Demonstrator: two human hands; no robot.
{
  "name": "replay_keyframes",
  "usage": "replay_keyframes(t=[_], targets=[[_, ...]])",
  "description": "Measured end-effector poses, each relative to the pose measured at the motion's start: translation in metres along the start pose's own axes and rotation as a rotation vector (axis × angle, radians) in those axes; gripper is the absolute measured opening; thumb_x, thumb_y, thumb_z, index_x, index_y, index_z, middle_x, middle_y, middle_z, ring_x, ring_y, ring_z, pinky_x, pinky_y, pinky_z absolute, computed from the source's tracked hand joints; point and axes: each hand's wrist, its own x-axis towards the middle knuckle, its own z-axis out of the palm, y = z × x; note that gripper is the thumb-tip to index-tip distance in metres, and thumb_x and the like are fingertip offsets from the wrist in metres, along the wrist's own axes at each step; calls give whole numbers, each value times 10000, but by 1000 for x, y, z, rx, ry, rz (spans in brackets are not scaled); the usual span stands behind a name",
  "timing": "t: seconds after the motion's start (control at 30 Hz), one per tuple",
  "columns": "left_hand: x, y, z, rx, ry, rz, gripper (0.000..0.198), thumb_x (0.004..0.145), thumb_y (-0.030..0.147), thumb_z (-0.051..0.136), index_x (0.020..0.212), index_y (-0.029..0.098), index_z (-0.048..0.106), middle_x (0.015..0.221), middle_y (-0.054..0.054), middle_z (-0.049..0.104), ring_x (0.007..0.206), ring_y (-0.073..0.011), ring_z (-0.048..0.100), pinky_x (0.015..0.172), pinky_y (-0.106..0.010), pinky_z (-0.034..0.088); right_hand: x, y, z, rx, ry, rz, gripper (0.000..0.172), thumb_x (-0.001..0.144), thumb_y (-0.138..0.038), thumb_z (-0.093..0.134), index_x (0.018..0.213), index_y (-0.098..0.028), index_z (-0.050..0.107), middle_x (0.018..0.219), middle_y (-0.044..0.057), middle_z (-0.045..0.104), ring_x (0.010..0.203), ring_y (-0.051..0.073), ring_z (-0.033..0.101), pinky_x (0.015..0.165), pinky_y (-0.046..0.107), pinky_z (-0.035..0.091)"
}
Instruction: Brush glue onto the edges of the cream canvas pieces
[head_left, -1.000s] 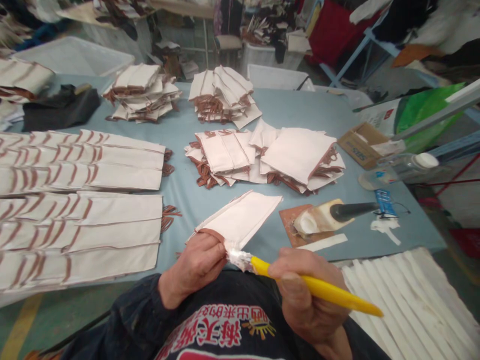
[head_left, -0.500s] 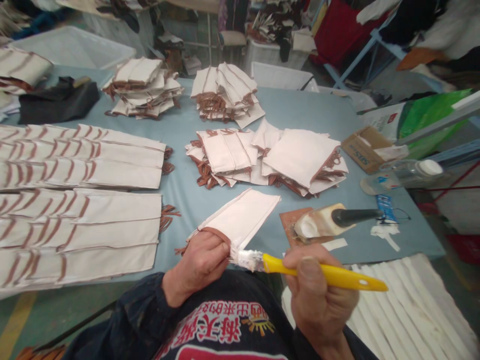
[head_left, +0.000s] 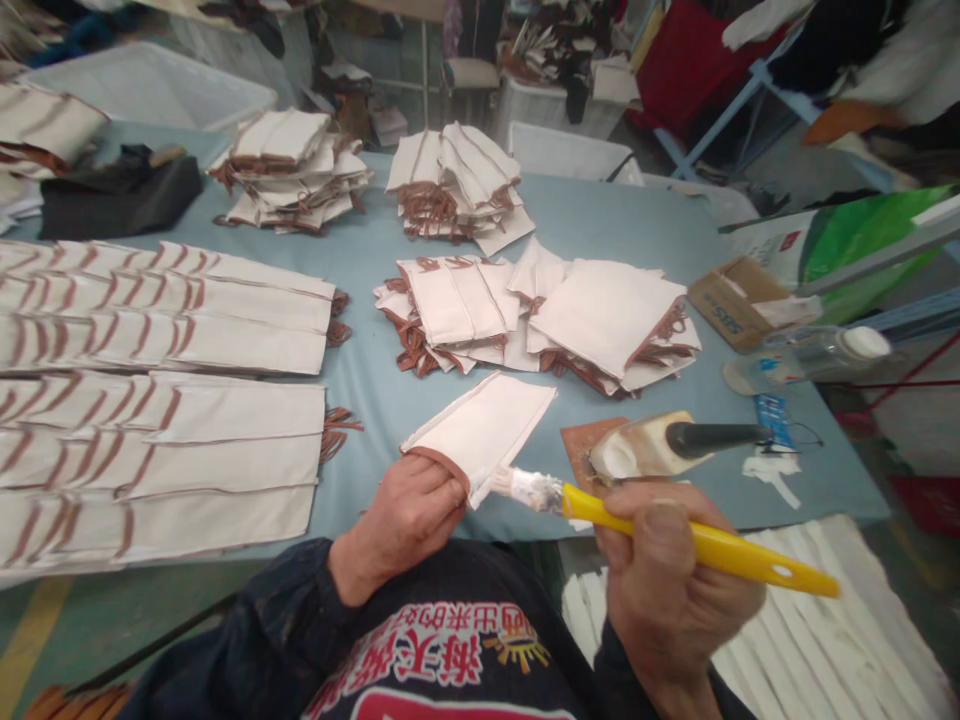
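Observation:
My left hand grips the brown-trimmed end of a cream fabric piece, its fingers partly under the edge. In my right hand is a yellow-handled paintbrush, held by the handle. White paste coats the bristles, whose tip touches the near edge of the fabric piece or lies just over it. To the right, a glue container with a black handle stands on a brown square. Beyond the fabric piece are stacks of similar cream pieces with brown ties.
Overlapping rows of cream pieces cover the left of the blue table. At the right stand a small cardboard box and a clear plastic bottle. White folded strips lie at the lower right. Plastic bins are behind the table.
The brush has moved right and slightly up along the fabric piece's near edge, with my right hand. My left hand keeps its hold, nearly in the same place.

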Motion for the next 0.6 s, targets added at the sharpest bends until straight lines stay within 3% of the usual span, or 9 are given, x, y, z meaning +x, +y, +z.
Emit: replay_keyframes(t=[0.13, 0.2, 0.33, 0.43, 0.5, 0.6], targets=[[-1, 0, 4, 13, 22, -6, 275, 954, 34, 492, 762, 208, 585, 645, -17, 651, 619, -180, 593, 641, -310, 456, 1, -7, 3, -210, -193, -222, 229, 1032, -263, 590, 827, -223, 685, 590, -39, 645, 432, 111, 583, 435, 222, 456], [-2, -1, 4, 19, 18, -7, 284, 947, 31, 475, 755, 208, 586, 645, -21, 646, 623, -182, 591, 643, -310, 449, -6, -14, 4, -210, -257, -250, 249, 1034, -245, 569, 803, -230, 663, 613, -39, 680, 438, 105, 601, 452, 214, 471], [-5, -2, 2, 19, 6, -14, 302, 966, 54, 436, 754, 206, 589, 665, -42, 655, 642, -194, 584, 640, -321, 434, -14, -17, 0, 15, -234, 0, 295, 1069, -283, 542, 805, -225, 660, 563, -61, 604, 355, 71, 466, 363, 184, 371], [-8, 0, -1, -34, -32, -47, 283, 970, 61, 472, 752, 205, 582, 686, -38, 649, 662, -190, 578, 662, -319, 436, 0, 2, -2, 179, -133, 107, 288, 1084, -344, 559, 845, -228, 672, 502, -91, 510, 356, 70, 431, 374, 171, 375], [-10, 2, -3, -106, -56, -99, 258, 939, 39, 487, 767, 201, 589, 728, -43, 653, 704, -193, 584, 682, -313, 446, 18, 21, 0, 207, -156, 84, 222, 1079, -387, 589, 987, -230, 716, 557, -72, 607, 409, 90, 524, 431, 192, 461], [-13, 5, -5, -257, -105, -204, 250, 880, 0, 484, 787, 195, 608, 861, -70, 667, 840, -204, 614, 767, -305, 486, 48, 48, 11, 144, -346, 51, 266, 1088, -416, 569, 1231, -242, 710, 816, 14, 805, 605, 160, 732, 592, 291, 624]])
